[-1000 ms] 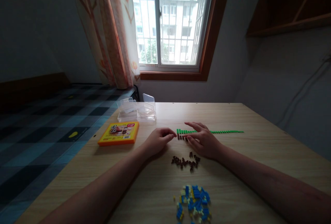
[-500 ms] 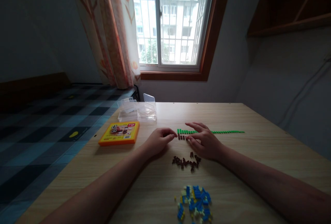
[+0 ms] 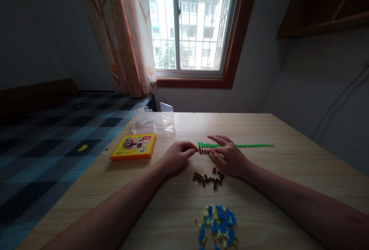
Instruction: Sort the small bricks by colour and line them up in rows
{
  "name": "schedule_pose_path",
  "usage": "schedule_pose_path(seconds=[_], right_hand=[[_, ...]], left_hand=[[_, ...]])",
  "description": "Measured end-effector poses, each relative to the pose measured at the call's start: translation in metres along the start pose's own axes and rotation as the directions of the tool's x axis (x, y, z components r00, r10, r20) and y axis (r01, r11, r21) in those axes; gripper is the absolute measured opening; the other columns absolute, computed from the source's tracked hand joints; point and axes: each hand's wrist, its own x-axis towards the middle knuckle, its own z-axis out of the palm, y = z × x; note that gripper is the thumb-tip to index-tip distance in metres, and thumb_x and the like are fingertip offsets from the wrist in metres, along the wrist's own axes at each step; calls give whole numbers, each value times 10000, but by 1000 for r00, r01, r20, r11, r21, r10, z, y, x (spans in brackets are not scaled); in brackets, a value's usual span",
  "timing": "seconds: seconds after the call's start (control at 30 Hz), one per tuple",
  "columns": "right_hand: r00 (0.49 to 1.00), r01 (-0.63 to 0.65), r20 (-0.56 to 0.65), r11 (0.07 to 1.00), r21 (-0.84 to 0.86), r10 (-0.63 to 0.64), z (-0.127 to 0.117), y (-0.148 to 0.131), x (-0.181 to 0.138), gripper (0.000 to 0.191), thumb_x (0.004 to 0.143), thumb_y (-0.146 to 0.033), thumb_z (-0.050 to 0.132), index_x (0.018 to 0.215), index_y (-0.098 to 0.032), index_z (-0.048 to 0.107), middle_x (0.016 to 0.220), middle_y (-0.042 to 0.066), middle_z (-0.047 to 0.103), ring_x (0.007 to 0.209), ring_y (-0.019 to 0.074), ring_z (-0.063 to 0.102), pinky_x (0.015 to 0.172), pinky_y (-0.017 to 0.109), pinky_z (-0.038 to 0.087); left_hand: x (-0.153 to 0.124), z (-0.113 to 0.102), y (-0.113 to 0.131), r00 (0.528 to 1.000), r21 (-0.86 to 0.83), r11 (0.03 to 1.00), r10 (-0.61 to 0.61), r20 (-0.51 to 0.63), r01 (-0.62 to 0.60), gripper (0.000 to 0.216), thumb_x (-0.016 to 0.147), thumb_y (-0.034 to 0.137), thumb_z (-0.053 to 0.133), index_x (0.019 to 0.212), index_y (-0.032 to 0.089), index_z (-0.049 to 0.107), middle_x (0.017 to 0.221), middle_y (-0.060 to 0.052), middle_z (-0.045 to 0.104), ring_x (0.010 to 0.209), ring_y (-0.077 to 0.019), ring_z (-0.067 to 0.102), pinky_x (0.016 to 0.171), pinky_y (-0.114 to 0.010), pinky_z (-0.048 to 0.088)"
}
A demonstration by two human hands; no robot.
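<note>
Two short lines of small building bricks lie on the wooden table. Green bricks form a long row running right, partly covered by my right hand. Just in front of its left end is a shorter row of brown bricks. My left hand rests at the left end of the brown row, its thumb and forefinger drawn together; anything between them is too small to make out. My right hand's fingers are spread, with a fingertip at the brown row's right end. Loose brown bricks lie scattered nearer me.
A pile of blue, yellow and cream bricks lies near the table's front. Left of my hands are a yellow-orange box and clear plastic containers. A bed with a checked cover adjoins the table's left side.
The whole view has shifted slightly. Both hands keep nearly the same pose at the two ends of the brown row, and the bricks look unchanged.
</note>
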Motion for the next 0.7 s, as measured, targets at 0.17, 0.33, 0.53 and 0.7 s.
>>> schedule_pose_path(seconds=[0.17,0.33,0.53,0.7], right_hand=[[1000,1,-10,1000,9,-1,-2,-2,1,260,941,-232,539,954,-232,798,1387,95,611,1282,316,528,1058,530,458],[1000,14,-8,1000,15,-14,-1,0,1,255,942,-235,544,957,-237,798,1384,87,615,1278,309,538,1067,525,458],[1000,2,-6,1000,18,-2,0,1,0,260,938,-218,545,1011,-231,794,1398,95,603,1299,308,524,1083,522,448],[1000,3,-7,1000,7,-3,-1,0,1,265,941,-221,538,997,-237,797,1393,92,608,1297,304,530,1081,523,450]], left_hand=[[0,0,0,1000,8,1000,9,-10,-9,216,825,280,590,908,169,756,937,-63,779,909,-226,695,876,-343,517],[0,0,-1,1000,12,1000,12,-12,-12,222,825,297,591,908,174,755,933,-59,779,903,-226,694,873,-341,517],[0,1,-1,1000,26,1000,16,-7,-16,229,833,303,587,907,165,753,928,-64,777,897,-229,692,871,-341,510],[0,0,-1,1000,26,999,20,-8,-20,225,832,295,580,904,172,753,925,-54,776,898,-224,690,867,-329,511]])
